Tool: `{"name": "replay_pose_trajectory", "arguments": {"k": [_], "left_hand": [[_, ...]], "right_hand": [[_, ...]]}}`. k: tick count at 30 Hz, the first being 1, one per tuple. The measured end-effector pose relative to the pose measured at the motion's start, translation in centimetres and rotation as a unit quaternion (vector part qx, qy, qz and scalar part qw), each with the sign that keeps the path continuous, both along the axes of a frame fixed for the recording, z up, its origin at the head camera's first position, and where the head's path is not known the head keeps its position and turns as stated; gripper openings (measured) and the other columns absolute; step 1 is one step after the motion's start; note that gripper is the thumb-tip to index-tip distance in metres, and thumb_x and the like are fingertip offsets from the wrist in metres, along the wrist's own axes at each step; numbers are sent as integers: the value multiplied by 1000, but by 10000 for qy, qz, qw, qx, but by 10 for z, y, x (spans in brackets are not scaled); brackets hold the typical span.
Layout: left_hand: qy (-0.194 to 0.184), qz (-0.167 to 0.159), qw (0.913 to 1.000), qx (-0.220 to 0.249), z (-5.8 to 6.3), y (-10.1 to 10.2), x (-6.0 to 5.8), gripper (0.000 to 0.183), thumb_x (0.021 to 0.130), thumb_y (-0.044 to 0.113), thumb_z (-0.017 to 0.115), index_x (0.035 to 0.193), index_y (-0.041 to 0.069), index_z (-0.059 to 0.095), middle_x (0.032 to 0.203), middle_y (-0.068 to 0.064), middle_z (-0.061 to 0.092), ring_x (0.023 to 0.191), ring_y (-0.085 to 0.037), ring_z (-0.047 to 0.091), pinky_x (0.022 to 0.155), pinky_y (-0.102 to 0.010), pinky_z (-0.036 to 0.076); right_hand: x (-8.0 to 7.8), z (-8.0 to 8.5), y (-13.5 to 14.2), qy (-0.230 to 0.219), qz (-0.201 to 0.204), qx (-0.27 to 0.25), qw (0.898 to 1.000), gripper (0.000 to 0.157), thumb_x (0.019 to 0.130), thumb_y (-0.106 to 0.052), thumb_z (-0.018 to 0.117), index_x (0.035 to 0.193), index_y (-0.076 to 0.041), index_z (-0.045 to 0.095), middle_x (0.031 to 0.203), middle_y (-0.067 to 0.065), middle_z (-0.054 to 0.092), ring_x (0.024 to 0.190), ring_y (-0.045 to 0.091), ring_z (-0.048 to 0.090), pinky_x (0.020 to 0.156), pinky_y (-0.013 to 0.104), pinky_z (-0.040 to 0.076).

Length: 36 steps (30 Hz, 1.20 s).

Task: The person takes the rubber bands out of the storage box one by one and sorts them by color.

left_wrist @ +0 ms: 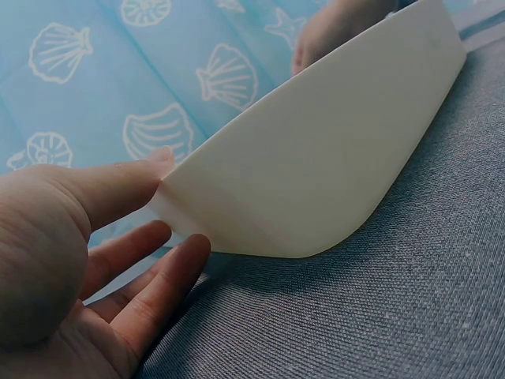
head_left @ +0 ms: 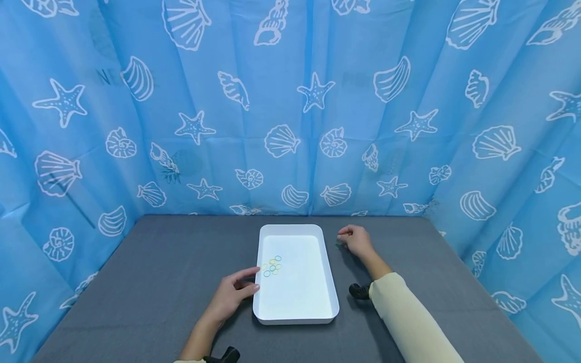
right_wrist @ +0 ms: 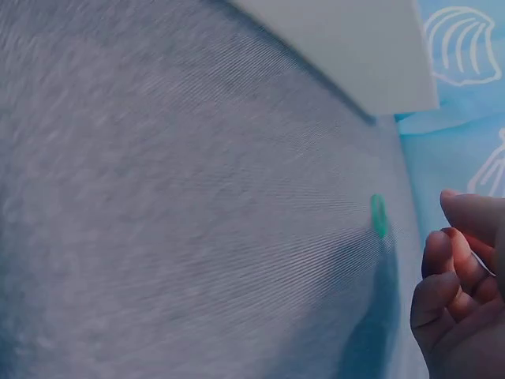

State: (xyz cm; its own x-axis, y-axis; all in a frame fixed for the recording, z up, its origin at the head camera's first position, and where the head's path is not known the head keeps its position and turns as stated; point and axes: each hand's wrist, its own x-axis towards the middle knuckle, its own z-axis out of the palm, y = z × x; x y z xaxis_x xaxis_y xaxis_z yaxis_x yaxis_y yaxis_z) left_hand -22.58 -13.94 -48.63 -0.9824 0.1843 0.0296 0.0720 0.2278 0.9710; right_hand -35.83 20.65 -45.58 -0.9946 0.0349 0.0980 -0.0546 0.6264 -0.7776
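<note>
A white rectangular tray (head_left: 297, 321) lies on the grey cloth, with several small blue, green and yellow rubber bands (head_left: 273, 268) grouped by its left wall. My left hand (head_left: 231, 297) touches that wall from outside with thumb and fingertips, the digits spread apart; the left wrist view shows the thumb (left_wrist: 126, 189) at the rim and fingertips lower down. Right of the tray, my right hand (head_left: 357, 243) is low over the cloth with loosely bent fingers. A single green rubber band (right_wrist: 379, 215) lies near its fingertips, apart from them in the right wrist view.
Grey cloth (head_left: 181, 262) covers the table around the tray. A blue curtain (head_left: 290, 106) with white shells and starfish hangs behind and at both sides. Black straps with mounts (head_left: 360, 291) are worn on the wrists.
</note>
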Motion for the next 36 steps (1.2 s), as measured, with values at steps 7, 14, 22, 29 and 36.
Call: {"name": "replay_pose_trajectory", "arguments": {"k": [7,14,22,29,36], "left_hand": [[-18,8,10000,-25,2,-1,0,44,78,22,64,120,17,52,117,-8,51,93,-20,54,72,-32,44],[-45,-5,10000,43,3,-1,0,44,78,22,64,120,17,52,117,-8,51,93,-20,54,71,-31,44],[11,16,10000,20,2,0,0,45,78,22,64,120,17,52,117,-8,51,90,-19,55,71,-31,45],[-13,11,10000,97,-3,0,2,45,76,22,65,119,15,52,115,-7,52,90,-19,54,70,-29,45],[23,53,10000,79,-2,1,0,44,77,21,65,119,17,53,117,-7,50,91,-20,54,71,-31,45]], "right_hand": [[-6,17,-9,82,208,45,9997,15,82,-17,59,92,-6,61,81,9,58,64,21,51,53,32,41],[-12,36,-25,-251,266,-256,9990,22,83,-21,58,100,-8,58,87,13,58,75,31,55,56,37,44],[-6,50,-63,-437,467,-1046,9925,28,81,-19,60,105,-4,55,86,18,55,76,38,54,63,47,43],[2,46,-90,-349,688,-980,9922,30,79,-22,63,104,-8,55,80,9,55,78,35,55,61,44,45],[4,41,-107,-445,1040,-1026,9883,31,78,-23,63,104,-8,55,81,8,55,78,34,56,63,46,44]]}}
